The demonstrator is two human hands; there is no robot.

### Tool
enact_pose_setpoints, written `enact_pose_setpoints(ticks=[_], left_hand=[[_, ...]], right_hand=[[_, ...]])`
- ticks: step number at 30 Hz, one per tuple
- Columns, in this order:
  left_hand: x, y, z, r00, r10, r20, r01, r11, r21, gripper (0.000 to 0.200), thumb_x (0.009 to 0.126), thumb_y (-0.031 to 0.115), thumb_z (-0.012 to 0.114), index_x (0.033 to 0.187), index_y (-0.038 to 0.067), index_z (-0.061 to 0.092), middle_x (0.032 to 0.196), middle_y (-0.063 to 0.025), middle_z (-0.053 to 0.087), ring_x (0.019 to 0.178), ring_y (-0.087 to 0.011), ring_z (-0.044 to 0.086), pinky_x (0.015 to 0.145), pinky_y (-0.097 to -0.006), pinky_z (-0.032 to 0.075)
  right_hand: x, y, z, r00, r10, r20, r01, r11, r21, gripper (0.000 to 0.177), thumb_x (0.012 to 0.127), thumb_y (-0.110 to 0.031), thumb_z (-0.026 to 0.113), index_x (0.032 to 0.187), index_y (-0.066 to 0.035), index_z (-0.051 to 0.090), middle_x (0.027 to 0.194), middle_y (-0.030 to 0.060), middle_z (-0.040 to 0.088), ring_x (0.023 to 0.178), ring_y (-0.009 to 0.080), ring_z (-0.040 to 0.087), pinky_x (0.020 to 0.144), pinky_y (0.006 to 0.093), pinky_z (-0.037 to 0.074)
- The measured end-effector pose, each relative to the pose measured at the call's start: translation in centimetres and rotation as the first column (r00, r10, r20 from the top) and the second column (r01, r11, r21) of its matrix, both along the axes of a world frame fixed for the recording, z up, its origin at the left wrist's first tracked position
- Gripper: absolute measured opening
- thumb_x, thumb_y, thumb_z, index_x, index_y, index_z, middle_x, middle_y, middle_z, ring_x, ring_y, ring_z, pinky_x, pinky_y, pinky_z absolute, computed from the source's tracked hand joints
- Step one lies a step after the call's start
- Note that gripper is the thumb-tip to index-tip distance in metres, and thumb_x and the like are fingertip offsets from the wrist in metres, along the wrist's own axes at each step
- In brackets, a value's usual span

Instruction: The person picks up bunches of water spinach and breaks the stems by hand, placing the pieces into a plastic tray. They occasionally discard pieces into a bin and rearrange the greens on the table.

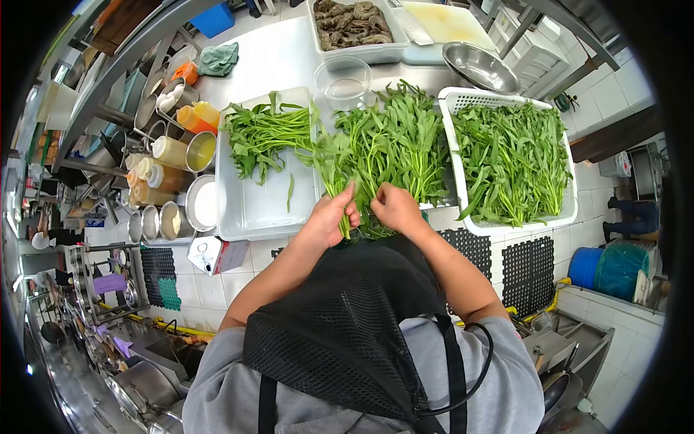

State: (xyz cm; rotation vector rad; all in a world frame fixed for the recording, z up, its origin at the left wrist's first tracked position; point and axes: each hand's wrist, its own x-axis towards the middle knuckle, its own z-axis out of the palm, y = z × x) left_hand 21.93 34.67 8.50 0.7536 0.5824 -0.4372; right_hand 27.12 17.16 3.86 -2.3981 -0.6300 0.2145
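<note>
The water spinach (394, 141), as its long stems and narrow leaves suggest, lies heaped in the middle of the surface (278, 54), straight in front of you. It looks fresh and glossy, bright green, with pale stems and leaf tips pointing mostly to the far side; what lies under the heap is mostly hidden.

Your left hand (334, 215) grasps a small upright bunch at the heap's near left edge, with stem ends poking out below your fist. Your right hand (397, 207) is clenched just beside it, against the near side of the heap; whether a stem is pinched in those fingers, you cannot tell from this view. The step in hand looks like working the bunch by its stems, both hands close together. From here, a move calls for a firm hold low on the stems and a light touch on the leaves, which would bruise or snag easily.

To the left, a shallow plastic tub (249, 217) has stemmy greens (271, 130) across its far part and a loose leaf nearer you. To the right, a white perforated basket (477, 230) is piled with leafy greens (510, 163). Beyond the heap stand a clear bowl (343, 81) and a container of prawns (354, 27).
</note>
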Motion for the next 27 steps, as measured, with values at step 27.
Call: enact_pose_setpoints(ticks=[27], left_hand=[[1.2, 0.0, 0.8, 0.929, -0.011, 0.371, -0.162, 0.888, 0.431, 0.028, 0.085, 0.017, 0.069, 0.103, -0.003, 0.062, 0.097, -0.0103, 0.067, 0.091, -0.0182, 0.062, 0.081, -0.0328, 0.049]], right_hand=[[-2.9, 0.3, 4.5, 0.551, 0.428, -0.716, 0.336, 0.672, 0.660, 0.018, 0.096, -0.017, 0.048, 0.084, -0.004, 0.055, 0.062, 0.0004, 0.051, 0.047, 0.0097, 0.047, 0.044, 0.0260, 0.042]])
